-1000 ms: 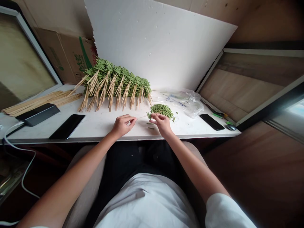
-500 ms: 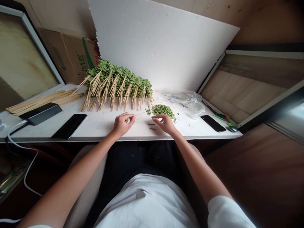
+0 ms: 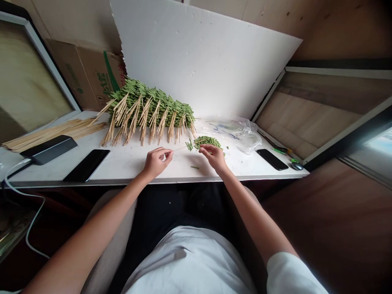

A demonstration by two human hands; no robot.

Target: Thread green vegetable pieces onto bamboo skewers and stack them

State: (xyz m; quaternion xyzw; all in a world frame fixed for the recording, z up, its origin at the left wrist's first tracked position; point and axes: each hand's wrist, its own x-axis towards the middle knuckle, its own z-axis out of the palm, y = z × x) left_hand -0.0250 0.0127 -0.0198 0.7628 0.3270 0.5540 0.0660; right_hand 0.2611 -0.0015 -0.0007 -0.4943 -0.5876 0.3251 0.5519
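Note:
My left hand [image 3: 157, 162] pinches a thin bamboo skewer [image 3: 180, 148] that points to the right. Several short green stalk pieces [image 3: 189, 145], like cut green beans, sit crosswise at its far end. My right hand [image 3: 214, 157] is just right of them, thumb and fingers closed together; whatever is between the fingertips is too small to make out. Behind that hand lies a heap of cut green pieces [image 3: 206, 141], partly covered by it. One loose green piece [image 3: 194, 166] rests on the white table [image 3: 180, 173] between my hands.
Filled green skewers [image 3: 156, 102] are stacked at the back, bare ends forward. Plain skewers [image 3: 55, 131] lie left, near a black box [image 3: 50, 149] with a cable and a phone [image 3: 87, 165]. A plastic bag [image 3: 241, 132], another phone [image 3: 272, 159] and a mouse [image 3: 296, 165] are right.
One of the two loose green pieces in front is gone from the table. My right hand has shifted slightly right, away from the skewer's end; my left hand keeps its grip.

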